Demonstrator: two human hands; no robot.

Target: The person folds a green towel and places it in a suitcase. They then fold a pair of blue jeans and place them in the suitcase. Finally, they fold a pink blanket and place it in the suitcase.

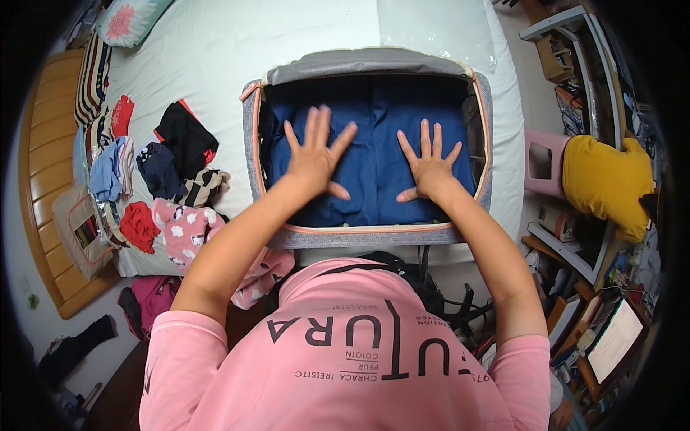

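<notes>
A grey fabric storage box [366, 238] with an orange zip lies opened on the bed in front of me. Its grey lid [356, 63] is folded back along the far side. Dark blue folded cloth [372, 161] covers the inside of the box. My left hand [315, 156] is spread over the left half of this cloth, fingers apart and holding nothing. Over the right half, my right hand [428, 161] is likewise spread flat with its fingers apart. How firmly either palm presses on the cloth cannot be seen.
Left of the box lie a black garment [186, 137], a red garment [139, 226], a pink patterned fleece [186, 229] and other clothes on the white bed sheet [215, 59]. A beige storage bag [81, 231] stands near the headboard. At right, a person in yellow [606, 183] sits by a desk.
</notes>
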